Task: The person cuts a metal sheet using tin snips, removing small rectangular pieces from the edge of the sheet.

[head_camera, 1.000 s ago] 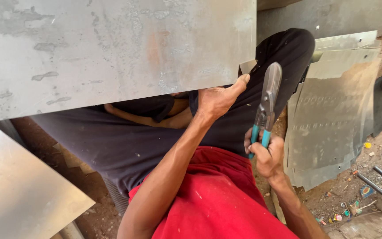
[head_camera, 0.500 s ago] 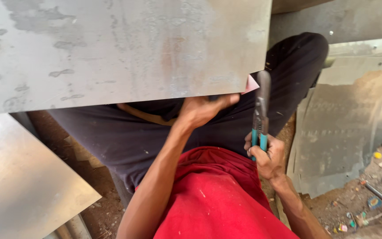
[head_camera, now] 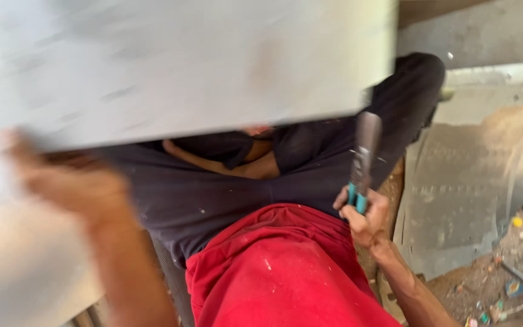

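Right grip (head_camera: 364, 219) was closed around the teal handles of the snips (head_camera: 363, 158), their long axis pointing up at the metal sheet's (head_camera: 171, 66) lower edge just above, while the blurred left hand (head_camera: 71, 188) gripped that edge farther left.

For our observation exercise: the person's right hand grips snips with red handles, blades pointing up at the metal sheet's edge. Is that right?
Not quite. The head view shows the right hand gripping snips whose handles are teal, not red. The rest holds: the blades point up towards the lower edge of the metal sheet.
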